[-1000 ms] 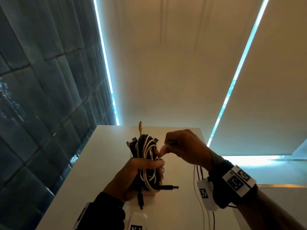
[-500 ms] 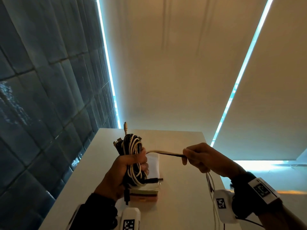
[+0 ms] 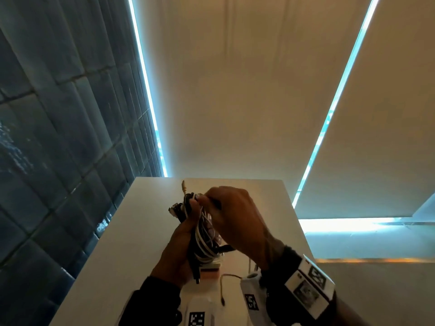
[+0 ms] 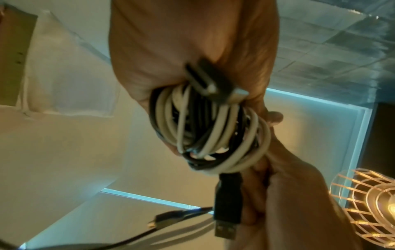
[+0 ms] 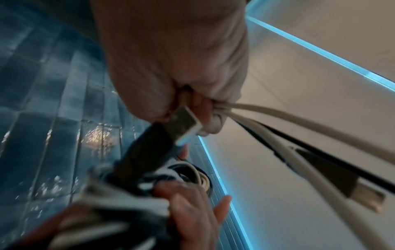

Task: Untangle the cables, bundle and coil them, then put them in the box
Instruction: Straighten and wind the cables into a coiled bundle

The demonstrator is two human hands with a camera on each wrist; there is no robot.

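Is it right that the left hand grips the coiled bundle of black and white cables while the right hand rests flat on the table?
Not quite. The left hand grips the cable bundle, but the right hand is up at the bundle, pinching cable strands and a plug, not flat on the table. The head and right wrist views show it.

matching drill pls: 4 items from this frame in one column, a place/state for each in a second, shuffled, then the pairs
Items
1. left hand
2. right hand
3. cable bundle
4. thin brown cable

Places/states
A. lies loose on the white table, near the wrists
B. black and white loops, held above the table
C. grips the coil from the left side
D. fingers curled on cable strands at the coil's top

Pairs: 1-C, 2-D, 3-B, 4-A
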